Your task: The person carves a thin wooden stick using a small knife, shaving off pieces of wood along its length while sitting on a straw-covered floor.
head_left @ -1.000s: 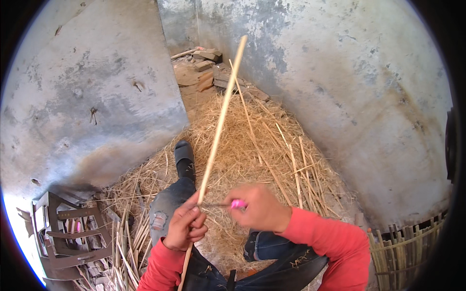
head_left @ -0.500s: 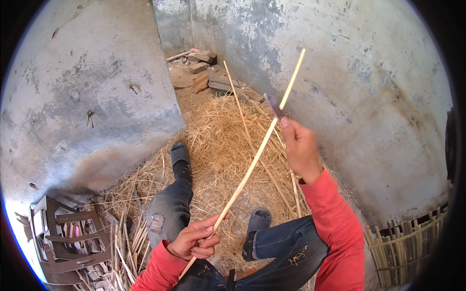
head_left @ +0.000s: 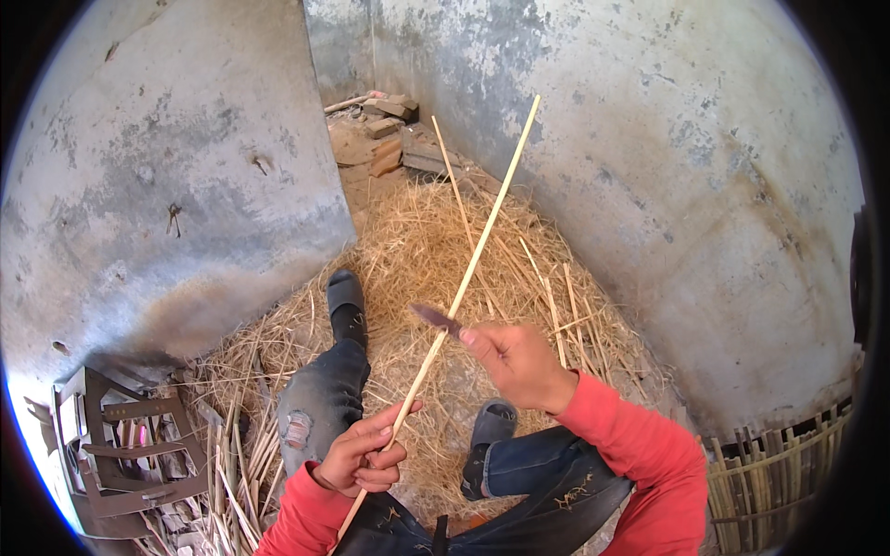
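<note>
My left hand (head_left: 363,456) grips the lower part of a long pale bamboo strip (head_left: 479,246) that slants up and to the right towards the wall. Closed around a small knife (head_left: 436,319), my right hand (head_left: 514,364) sits mid-frame with the dark blade laid against the strip's left side. Both sleeves are red. My legs in grey jeans, one in a dark sock (head_left: 348,304), the other in a grey shoe (head_left: 491,426), stretch out over the straw beneath the hands.
Straw and thin shavings (head_left: 436,250) cover the floor, with several loose bamboo strips (head_left: 556,306) on them. Grey concrete walls (head_left: 667,167) close in on both sides. Bricks (head_left: 399,139) lie at the far end. A dark metal frame (head_left: 130,449) sits lower left, a woven bamboo panel (head_left: 774,473) lower right.
My right hand with the knife has come back down the strip from its upper part to the middle. The strip has tilted slightly more upright. My left hand keeps its hold.
</note>
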The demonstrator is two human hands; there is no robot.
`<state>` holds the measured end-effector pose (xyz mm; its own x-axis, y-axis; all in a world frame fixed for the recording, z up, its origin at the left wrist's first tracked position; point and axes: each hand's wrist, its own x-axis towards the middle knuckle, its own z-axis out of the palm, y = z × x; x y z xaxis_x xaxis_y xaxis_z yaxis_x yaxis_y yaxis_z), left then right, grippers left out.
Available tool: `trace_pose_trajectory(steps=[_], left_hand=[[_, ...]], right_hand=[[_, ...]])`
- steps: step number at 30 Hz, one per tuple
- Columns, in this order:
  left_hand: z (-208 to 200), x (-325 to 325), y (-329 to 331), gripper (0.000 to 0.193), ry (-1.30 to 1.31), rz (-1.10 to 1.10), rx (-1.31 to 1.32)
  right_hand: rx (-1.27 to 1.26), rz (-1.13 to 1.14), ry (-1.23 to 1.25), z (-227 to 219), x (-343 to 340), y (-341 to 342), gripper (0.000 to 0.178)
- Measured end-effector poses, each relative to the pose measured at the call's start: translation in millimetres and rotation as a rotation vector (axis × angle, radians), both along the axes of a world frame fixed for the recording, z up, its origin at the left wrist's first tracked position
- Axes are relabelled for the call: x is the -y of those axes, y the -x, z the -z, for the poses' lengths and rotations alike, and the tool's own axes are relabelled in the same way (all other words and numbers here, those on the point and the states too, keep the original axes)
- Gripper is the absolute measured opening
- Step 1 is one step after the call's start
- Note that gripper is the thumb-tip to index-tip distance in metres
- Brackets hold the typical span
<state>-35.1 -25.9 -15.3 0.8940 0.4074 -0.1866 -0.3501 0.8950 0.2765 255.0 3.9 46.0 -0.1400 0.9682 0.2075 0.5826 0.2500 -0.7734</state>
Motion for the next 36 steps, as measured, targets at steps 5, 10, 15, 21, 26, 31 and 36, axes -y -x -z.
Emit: trace_pose_trajectory(steps=[5,10,15,21,26,31,36], left_hand=[[-0.9,1.0,3.1,0.052,-0.023,-0.014,-0.073],[-4.3,2.1,1.9,0.053,-0.052,-0.025,-0.091],[-12.6,4.7,-12.5,0.053,-0.206,-0.085,-0.246],[-2.8,10.7,-21.4,0.052,-0.41,-0.116,-0.374],[12.5,14.2,-22.6,0.052,-0.497,-0.189,-0.421],[-11.6,-7.4,-11.9,0.053,-0.307,-0.39,-0.416],[-8.5,2.2,-6.2,0.055,-0.176,-0.074,-0.194]], right_hand=[[-0.049,-0.09,0.139,0.0,1.9,4.7,0.049],[-0.364,-0.204,0.428,12.4,-2.4,-1.1,0.051],[-0.694,-0.075,0.6,-24.6,-1.8,-13.3,0.042],[-0.26,-0.029,0.283,-5.8,-4.9,-5.8,0.024],[-0.195,-0.106,0.18,-7.7,5.2,3.7,0.016],[-0.063,-0.235,0.112,-4.5,14.1,9.5,0.015],[-0.132,0.228,0.04,-17.4,-18.7,-28.0,0.026]])
